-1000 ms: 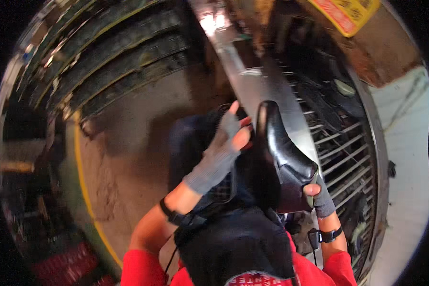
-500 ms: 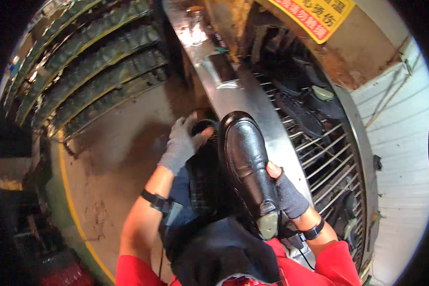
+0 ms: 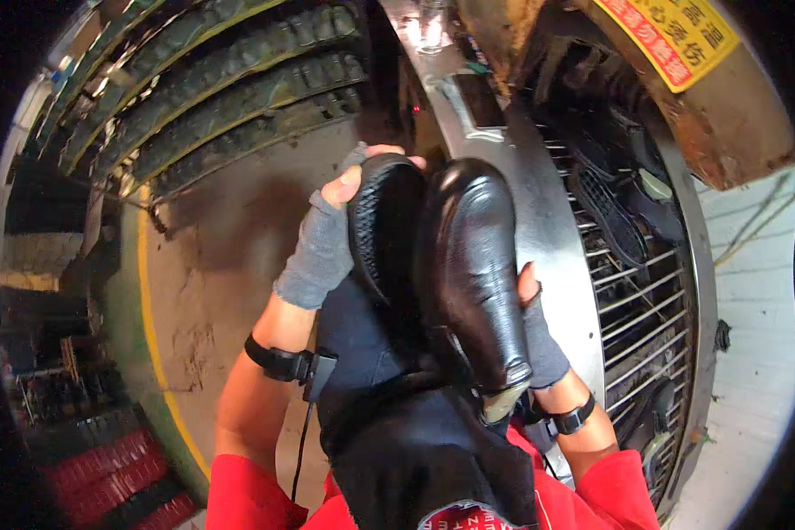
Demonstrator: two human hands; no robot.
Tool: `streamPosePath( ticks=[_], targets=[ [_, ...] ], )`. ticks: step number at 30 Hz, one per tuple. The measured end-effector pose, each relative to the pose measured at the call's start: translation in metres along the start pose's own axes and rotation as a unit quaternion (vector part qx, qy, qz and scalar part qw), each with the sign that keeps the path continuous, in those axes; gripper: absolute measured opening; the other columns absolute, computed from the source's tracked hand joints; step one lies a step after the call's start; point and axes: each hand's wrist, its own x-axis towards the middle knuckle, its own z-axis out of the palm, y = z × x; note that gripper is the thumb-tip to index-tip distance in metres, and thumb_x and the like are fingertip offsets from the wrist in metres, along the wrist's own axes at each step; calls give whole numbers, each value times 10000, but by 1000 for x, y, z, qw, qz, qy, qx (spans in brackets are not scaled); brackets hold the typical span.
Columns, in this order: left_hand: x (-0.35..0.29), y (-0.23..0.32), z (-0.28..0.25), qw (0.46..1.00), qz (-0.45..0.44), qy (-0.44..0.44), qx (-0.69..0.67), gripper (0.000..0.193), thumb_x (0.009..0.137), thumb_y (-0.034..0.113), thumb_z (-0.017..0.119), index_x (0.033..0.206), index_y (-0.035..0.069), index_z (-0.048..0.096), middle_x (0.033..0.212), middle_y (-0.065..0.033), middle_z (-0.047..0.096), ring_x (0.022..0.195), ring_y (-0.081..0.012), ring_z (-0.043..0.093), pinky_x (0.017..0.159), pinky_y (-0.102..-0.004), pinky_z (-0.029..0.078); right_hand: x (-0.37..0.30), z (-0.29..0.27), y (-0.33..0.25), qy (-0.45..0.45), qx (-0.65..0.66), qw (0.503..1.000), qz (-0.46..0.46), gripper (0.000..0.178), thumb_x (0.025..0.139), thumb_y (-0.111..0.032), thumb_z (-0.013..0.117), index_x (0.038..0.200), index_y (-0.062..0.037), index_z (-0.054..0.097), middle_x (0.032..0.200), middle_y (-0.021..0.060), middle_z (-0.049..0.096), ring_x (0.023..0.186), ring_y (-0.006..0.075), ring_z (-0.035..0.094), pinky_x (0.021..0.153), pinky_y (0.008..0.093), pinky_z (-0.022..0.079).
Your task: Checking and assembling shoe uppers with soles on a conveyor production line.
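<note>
Side by side in front of me are a black leather shoe upper (image 3: 470, 265) and a black shoe sole (image 3: 382, 221) with a ridged edge. My left hand (image 3: 320, 247), in a grey fingerless glove, is closed round the toe end of the sole, thumb along its near side. On the shoe's right flank, my right hand (image 3: 543, 340) grips with the thumb showing; its other fingers are hidden beneath. The upper points toe away from me, and a pale green last (image 3: 502, 405) shows at its heel end. The sole's lower part is lost in shadow against dark clothing.
Right of me runs a metal ledge (image 3: 561, 291) beside a rack of metal bars (image 3: 638, 305). Dark soles (image 3: 608, 212) lie on the bars, under a brown housing with a yellow sign (image 3: 676, 40). At the far left stand shelves (image 3: 256, 66) loaded with dark shoe-like pieces.
My left hand has come up from a loose, blurred position to a firm grasp on the sole's toe. The sole now stands higher beside the shoe. My view has shifted left.
</note>
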Motion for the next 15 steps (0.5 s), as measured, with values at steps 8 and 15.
streamPosePath(
  ticks=[8, 15],
  targets=[
    [-19, 15, 25, 995, -86, -52, -8, 822, 1120, 630, 301, 1658, 9, 306, 1545, -240, 555, 1283, -270, 656, 1108, -403, 543, 0, -12, 38, -14, -99, 994, 33, 861, 1012, -750, 478, 1407, 7, 593, 1258, 158, 722, 1036, 232, 750, 897, 364, 647],
    [-21, 16, 37, 994, -90, -66, 9, 848, 1110, 655, 298, 1656, 7, 310, 1564, -230, 540, 1307, -262, 641, 1130, -399, 522, 7, -23, 34, -14, -173, 984, -33, 873, 995, -764, 509, 1343, 27, 640, 1193, 149, 746, 996, 231, 756, 891, 362, 640]
  ],
)
